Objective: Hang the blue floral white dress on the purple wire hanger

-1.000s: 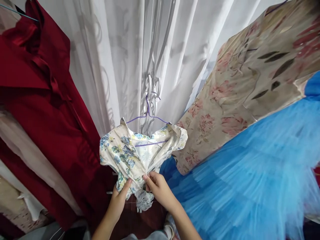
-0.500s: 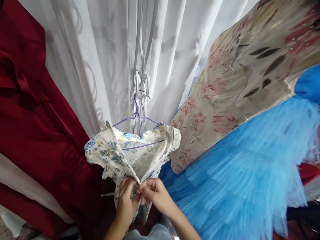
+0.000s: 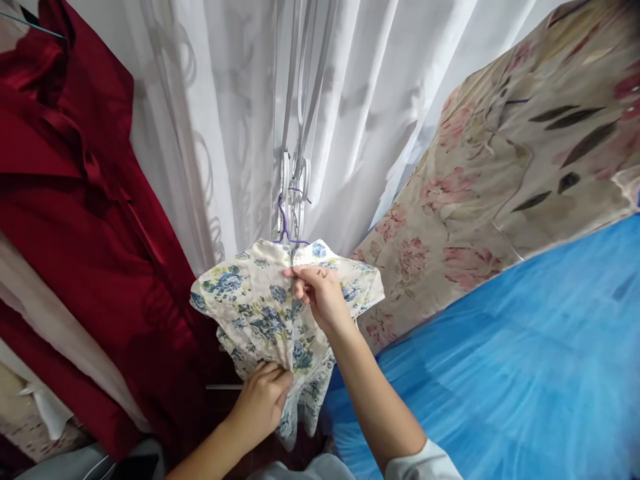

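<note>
A small white dress with blue flowers [image 3: 265,313] hangs on a purple wire hanger [image 3: 285,230], its zipped seam running down the middle. Near the neckline, my right hand [image 3: 323,290] pinches the top of the zipper; the pull itself is hidden by the fingertips. Lower on the same seam, my left hand [image 3: 267,393] has its fingers closed on the dress fabric. Both edges of the opening meet above my left hand.
White curtains [image 3: 240,120] hang behind, with pale metal hooks [image 3: 300,173] bearing the hanger. Red garments [image 3: 100,253] fill the left. To the right are a beige floral dress [image 3: 450,193] and a blue tulle skirt [image 3: 500,347].
My right hand has moved up the seam to the neckline, and the gaping opening is now zipped shut. My left hand stays low on the dress. The view has shifted slightly.
</note>
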`<action>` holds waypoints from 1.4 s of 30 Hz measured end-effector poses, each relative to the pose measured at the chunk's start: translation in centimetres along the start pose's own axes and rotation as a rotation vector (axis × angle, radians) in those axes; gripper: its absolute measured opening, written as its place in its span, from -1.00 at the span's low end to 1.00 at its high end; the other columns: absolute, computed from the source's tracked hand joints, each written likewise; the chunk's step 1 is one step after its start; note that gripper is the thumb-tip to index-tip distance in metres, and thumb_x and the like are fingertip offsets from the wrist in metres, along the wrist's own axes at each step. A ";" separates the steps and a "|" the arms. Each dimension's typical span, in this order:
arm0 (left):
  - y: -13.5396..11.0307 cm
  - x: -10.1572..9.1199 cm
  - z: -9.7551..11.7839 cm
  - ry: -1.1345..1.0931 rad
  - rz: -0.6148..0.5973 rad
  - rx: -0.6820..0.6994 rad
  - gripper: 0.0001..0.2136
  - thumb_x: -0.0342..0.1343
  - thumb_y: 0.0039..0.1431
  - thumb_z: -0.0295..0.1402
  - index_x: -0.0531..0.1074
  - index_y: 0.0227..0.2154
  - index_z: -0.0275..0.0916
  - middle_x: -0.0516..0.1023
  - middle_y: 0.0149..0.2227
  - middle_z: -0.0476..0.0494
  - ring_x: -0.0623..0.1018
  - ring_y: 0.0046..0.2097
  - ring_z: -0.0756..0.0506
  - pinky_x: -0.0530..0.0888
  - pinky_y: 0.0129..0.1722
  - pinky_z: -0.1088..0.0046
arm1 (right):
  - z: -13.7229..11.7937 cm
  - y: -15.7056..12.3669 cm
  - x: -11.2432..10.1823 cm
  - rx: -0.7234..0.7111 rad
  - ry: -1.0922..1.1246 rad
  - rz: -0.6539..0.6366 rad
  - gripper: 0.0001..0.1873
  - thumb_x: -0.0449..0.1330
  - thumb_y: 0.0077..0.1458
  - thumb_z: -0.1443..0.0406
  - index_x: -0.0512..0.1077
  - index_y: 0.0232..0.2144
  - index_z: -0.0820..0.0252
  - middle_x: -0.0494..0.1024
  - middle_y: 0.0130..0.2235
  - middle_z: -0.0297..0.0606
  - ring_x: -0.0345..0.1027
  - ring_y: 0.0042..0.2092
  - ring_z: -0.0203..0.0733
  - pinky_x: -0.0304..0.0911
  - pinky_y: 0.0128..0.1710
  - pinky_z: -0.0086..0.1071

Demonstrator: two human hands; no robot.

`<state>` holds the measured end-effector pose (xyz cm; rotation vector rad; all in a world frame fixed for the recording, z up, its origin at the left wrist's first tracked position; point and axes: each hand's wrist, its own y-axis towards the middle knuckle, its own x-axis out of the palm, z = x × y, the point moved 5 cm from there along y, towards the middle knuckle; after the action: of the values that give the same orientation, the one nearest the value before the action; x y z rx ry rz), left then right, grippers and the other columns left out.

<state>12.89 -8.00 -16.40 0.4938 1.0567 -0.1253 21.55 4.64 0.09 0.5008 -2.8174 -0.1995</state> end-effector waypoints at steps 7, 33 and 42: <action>0.5 -2.8 1.2 -0.097 -0.133 0.200 -0.85 0.10 0.17 -0.51 0.50 -0.26 -0.16 0.58 -0.24 -0.15 0.53 -0.14 -0.17 0.39 -0.02 0.25 | -0.7 -0.7 0.4 -0.063 -0.063 0.049 -0.68 0.15 0.11 0.13 0.54 -0.38 0.29 0.40 -0.68 -0.39 0.06 -0.67 -0.40 -0.08 -0.66 -0.49; 6.5 -22.0 -14.5 -0.943 1.242 -0.362 -0.84 0.14 0.23 -0.34 0.44 -0.42 -0.30 0.39 -0.49 0.03 0.41 -0.43 0.06 0.38 -0.33 0.57 | 4.7 -5.6 0.8 -0.018 -0.396 -0.057 -0.67 0.10 0.15 0.24 0.37 -0.63 0.19 0.29 -0.73 -0.43 0.12 -0.67 -0.36 0.02 -0.61 -0.46; -0.6 -4.5 -10.6 -1.605 0.921 -0.847 -0.76 0.19 0.15 -0.19 0.38 -0.43 -0.27 0.48 -0.43 -0.10 0.53 -0.35 -0.07 0.49 -0.29 0.40 | 11.1 -8.5 0.9 0.096 -0.429 -0.123 -0.69 0.06 0.10 0.35 0.34 -0.66 0.20 0.35 -0.65 -0.36 0.20 -0.59 -0.32 0.07 -0.55 -0.45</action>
<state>2.00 -4.41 -16.93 -0.0419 -0.7622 0.6462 20.18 -2.64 -11.83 0.7307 -3.2267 -0.2186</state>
